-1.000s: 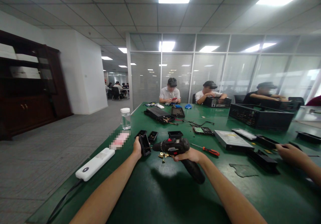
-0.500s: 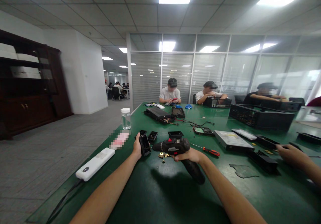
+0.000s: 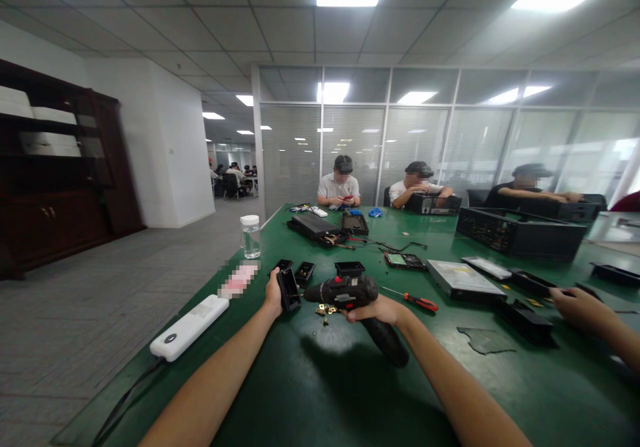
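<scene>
The green bench spans the lower half of the frame, its left edge slanting from lower left up toward center; between the two forearms, its surface runs to the bottom border. A black computer case sits at upper right of the bench. At center, a dark drill points its nose left, the right hand wrapped around its grip. A silver drive lies farther right. Left of center, the left hand grasps the left side of a small black box, tilted, its hollow showing; I cannot tell whether the drill tip touches it. A screwdriver lies just right of the drill, and brass pieces between the hands.
</scene>
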A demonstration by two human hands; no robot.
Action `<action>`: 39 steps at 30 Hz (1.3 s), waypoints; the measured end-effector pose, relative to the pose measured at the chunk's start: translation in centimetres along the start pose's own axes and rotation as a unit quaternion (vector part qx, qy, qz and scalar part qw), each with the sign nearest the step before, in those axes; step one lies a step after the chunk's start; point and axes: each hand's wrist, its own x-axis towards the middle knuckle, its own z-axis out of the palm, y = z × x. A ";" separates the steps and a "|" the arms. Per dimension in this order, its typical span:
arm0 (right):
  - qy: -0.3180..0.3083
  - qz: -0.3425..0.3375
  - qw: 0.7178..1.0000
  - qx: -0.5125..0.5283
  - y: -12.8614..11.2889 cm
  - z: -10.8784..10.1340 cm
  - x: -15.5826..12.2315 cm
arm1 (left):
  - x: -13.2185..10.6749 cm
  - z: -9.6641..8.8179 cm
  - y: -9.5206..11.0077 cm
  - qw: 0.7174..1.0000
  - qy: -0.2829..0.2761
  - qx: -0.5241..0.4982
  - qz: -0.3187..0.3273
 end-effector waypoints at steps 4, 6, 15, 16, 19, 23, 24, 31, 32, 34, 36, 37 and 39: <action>-0.007 -0.004 1.000 0.001 0.3 0.0 0.0 | 0.0 0.0 0.0 1.000 0.006 0.004 0.002; -0.007 -0.003 1.000 0.003 0.3 0.0 0.0 | 0.0 0.0 0.0 1.000 0.006 0.006 0.002; -0.002 -0.005 1.000 0.003 0.0 0.1 0.0 | 0.0 0.0 0.0 1.000 0.005 0.011 -0.003; -0.002 -0.005 1.000 0.003 -0.1 0.1 0.0 | 0.0 0.0 0.0 1.000 0.006 0.011 -0.002; -0.003 -0.002 1.000 0.007 -0.1 0.0 0.0 | 0.0 0.1 0.0 1.000 0.007 0.010 -0.001; -0.004 -0.001 1.000 0.007 -0.1 0.0 0.0 | 0.0 0.1 0.0 1.000 0.008 0.018 0.003; -0.005 -0.003 1.000 0.006 -0.1 0.0 0.0 | 0.0 0.1 0.0 1.000 0.009 0.021 0.005; -0.013 -0.007 1.000 0.011 -0.6 0.2 -0.2 | 0.0 0.0 0.0 1.000 0.005 0.019 0.007; -0.013 -0.007 1.000 0.010 -0.7 0.2 -0.2 | 0.0 0.0 0.0 1.000 0.005 0.017 0.007; -0.009 -0.007 1.000 0.009 -0.9 0.3 -0.3 | 0.0 0.0 0.0 1.000 0.005 0.013 0.005; -0.004 -0.008 1.000 0.006 -1.0 0.4 -0.3 | 0.1 -0.1 0.0 1.000 0.003 0.011 0.006; -0.004 -0.008 1.000 0.004 -1.1 0.4 -0.4 | 0.2 -0.1 0.0 1.000 0.001 0.011 0.007; -0.006 -0.004 1.000 -0.002 -1.2 0.5 -0.4 | 0.3 -0.2 -0.1 1.000 0.000 0.011 0.009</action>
